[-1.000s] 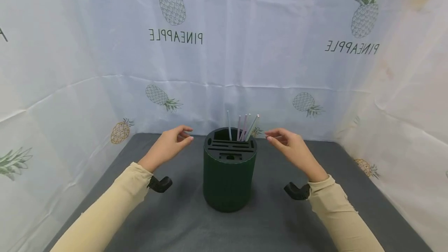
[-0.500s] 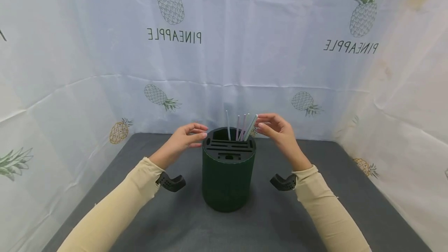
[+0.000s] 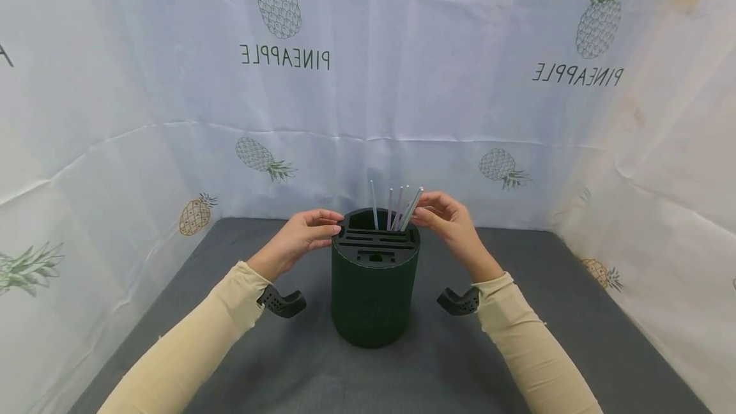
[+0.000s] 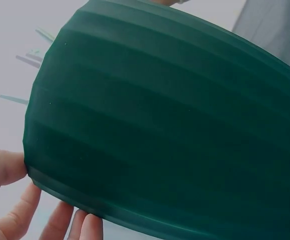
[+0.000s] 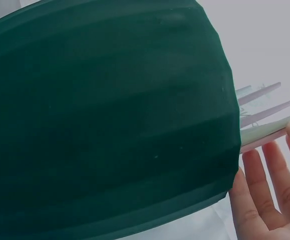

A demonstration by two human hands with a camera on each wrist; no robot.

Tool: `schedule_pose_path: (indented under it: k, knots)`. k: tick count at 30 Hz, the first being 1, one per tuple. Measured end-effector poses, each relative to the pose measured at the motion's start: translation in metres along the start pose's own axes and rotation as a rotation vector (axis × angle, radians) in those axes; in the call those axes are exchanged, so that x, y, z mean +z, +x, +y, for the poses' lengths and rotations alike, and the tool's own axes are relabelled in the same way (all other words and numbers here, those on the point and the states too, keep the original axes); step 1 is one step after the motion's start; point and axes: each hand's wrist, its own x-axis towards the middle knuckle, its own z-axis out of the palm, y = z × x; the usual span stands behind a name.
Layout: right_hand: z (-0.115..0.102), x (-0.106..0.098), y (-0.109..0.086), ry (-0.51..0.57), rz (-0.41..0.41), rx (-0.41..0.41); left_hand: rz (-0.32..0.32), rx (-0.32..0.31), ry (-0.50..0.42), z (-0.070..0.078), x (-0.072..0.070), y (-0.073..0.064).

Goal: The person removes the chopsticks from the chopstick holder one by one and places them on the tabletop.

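Straws [image 3: 390, 208] in a dark green knife holder [image 3: 374, 302]

The holder stands upright on the gray surface [image 3: 259, 363], with the thin straws poking out of its back part. The left hand [image 3: 296, 238] has its fingers apart, tips touching the top edge. The right hand [image 3: 457, 229] pinches a pale green straw [image 5: 265, 131]. If it tugs crooked, nearby straws might come too. If the left hand pushes too hard, the holder might tip.
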Motion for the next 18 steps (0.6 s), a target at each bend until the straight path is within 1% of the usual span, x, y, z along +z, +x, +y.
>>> schedule_pose_path:
  k: [6, 18]
  knots:
    - [0.0013, 0.0017, 0.0003, 0.011, 0.001, -0.002, 0.011, -0.007, -0.005, -0.0015, 0.0012, 0.0007]
    - [0.0019, 0.0031, 0.0026, 0.0, 0.002, 0.007, 0.007, -0.003, -0.01, -0.0018, 0.0008, 0.0002]
